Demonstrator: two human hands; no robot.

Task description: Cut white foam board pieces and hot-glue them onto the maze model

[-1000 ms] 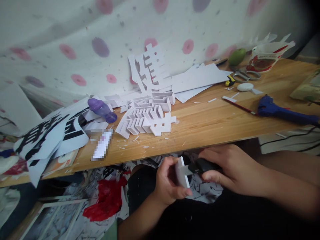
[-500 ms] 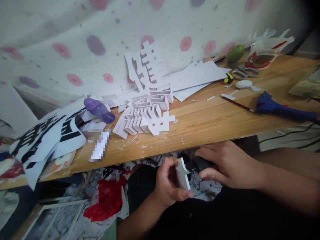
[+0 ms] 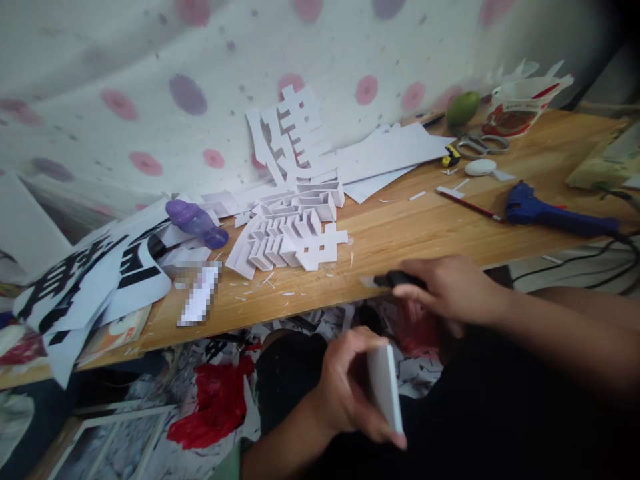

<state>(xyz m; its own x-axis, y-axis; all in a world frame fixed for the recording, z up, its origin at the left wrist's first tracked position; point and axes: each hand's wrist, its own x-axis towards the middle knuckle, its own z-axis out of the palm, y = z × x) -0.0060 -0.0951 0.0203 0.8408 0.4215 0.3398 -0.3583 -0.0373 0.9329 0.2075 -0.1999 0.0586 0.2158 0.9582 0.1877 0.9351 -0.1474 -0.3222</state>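
My left hand [image 3: 350,390] is closed round a small white foam-board piece [image 3: 385,387], held on edge below the table's front edge. My right hand [image 3: 445,290] grips a black craft knife [image 3: 393,280], its blade pointing left over the front edge of the wooden table [image 3: 425,233]. A stack of white cut-out foam characters [image 3: 290,230] lies on the table beyond the knife, with one more character [image 3: 293,137] leaning on the dotted wall.
A blue glue gun [image 3: 550,213], scissors [image 3: 480,143], a pencil [image 3: 467,203], a green fruit [image 3: 463,107] and a snack bag [image 3: 520,107] lie at the right. A purple bottle [image 3: 195,223] and black-printed paper sheets [image 3: 95,273] lie left. Scraps and red plastic [image 3: 215,403] cover the floor.
My right hand has lifted the knife away from the white piece up to the table's edge. My left hand has dropped lower and toward me with the piece.
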